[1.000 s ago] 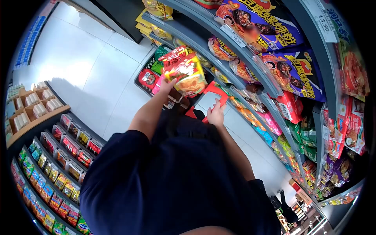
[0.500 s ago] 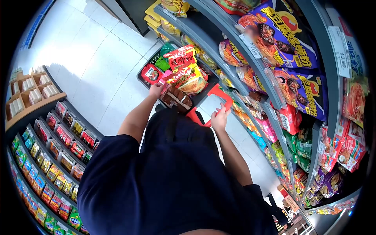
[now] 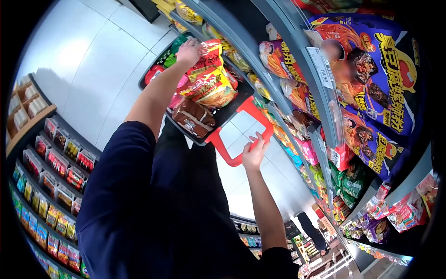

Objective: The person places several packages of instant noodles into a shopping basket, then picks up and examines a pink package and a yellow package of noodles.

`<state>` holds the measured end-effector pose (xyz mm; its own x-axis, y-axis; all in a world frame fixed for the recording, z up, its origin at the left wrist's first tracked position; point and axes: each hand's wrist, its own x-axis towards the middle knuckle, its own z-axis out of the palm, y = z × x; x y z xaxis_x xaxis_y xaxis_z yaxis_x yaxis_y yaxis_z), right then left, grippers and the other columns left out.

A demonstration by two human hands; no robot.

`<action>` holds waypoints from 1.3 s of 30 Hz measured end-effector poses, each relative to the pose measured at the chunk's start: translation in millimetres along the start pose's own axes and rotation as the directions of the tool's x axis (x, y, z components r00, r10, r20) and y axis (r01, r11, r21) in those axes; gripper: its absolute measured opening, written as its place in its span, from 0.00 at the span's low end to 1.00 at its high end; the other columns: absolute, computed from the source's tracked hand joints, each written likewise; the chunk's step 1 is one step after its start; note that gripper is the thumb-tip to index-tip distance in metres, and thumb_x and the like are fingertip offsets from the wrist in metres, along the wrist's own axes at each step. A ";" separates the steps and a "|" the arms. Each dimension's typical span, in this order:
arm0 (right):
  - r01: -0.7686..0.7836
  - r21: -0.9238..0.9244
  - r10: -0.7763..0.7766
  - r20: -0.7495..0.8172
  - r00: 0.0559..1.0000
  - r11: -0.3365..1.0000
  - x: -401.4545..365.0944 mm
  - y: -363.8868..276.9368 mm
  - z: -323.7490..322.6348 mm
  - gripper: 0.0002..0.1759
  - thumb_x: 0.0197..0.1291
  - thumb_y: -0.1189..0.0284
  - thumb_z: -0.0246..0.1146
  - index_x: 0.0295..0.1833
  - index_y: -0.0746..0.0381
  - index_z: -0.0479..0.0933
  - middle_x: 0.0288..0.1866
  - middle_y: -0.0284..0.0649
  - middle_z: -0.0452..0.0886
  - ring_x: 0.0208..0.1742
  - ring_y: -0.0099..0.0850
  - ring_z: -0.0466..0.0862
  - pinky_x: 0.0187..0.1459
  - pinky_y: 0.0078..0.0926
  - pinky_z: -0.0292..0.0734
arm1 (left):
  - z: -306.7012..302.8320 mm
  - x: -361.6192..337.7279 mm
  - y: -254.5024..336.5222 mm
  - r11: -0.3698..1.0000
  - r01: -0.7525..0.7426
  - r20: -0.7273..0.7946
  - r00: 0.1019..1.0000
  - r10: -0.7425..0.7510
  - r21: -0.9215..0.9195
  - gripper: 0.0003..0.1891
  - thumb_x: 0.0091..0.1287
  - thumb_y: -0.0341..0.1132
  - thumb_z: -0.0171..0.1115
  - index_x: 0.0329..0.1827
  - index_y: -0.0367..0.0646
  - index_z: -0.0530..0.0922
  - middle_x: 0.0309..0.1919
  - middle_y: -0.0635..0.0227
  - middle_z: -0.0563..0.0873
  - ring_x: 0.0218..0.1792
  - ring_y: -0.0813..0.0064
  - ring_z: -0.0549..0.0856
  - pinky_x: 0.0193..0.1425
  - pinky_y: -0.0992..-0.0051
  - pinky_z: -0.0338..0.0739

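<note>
A dark shopping basket [image 3: 234, 108] with a red handle [image 3: 227, 156] is in front of me, full of packaged food. My left hand [image 3: 188, 52] reaches over it, its bent fingers at the upper left edge of a red noodle packet [image 3: 211, 58]; the fingertips are partly hidden. My right hand [image 3: 255, 152] is around the right side of the handle. A yellow-and-red noodle packet [image 3: 214, 89] lies below the red one. Nearer me is a brown package [image 3: 191, 120]. Green packets [image 3: 178, 43] and a red package [image 3: 153, 73] lie along the far left side.
Shelves close on my right hold large purple noodle bags [image 3: 371, 69] behind a price tag [image 3: 321, 67]. Smaller packets line lower shelves. At left stands a rack of small snack packs [image 3: 51, 190], with a wooden divided shelf [image 3: 30, 107] above. Pale floor tiles [image 3: 93, 51] lie between.
My left hand has moved from the basket's near left side to the red noodle packet at its far end. The basket has shifted left, and its handle is more exposed.
</note>
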<state>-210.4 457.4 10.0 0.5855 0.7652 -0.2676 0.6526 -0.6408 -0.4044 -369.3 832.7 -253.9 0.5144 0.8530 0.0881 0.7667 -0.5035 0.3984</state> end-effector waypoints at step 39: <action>-0.050 -0.145 0.047 -0.020 0.999 0.988 3.8 -5.3 -4.0 0.26 0.59 0.78 0.60 0.64 0.58 0.66 0.65 0.57 0.63 0.55 0.56 0.79 0.56 0.44 0.77 | -122.4 -50.0 66.2 0.871 -0.097 0.446 0.828 0.339 -0.482 0.48 0.54 0.40 0.74 0.79 0.58 0.58 0.65 0.57 0.77 0.54 0.54 0.84 0.55 0.62 0.82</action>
<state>-209.7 463.4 14.6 0.6250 0.7328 -0.2690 0.6858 -0.6801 -0.2593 -391.3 773.5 -120.3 0.8573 0.4747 -0.1992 0.4326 -0.4545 0.7786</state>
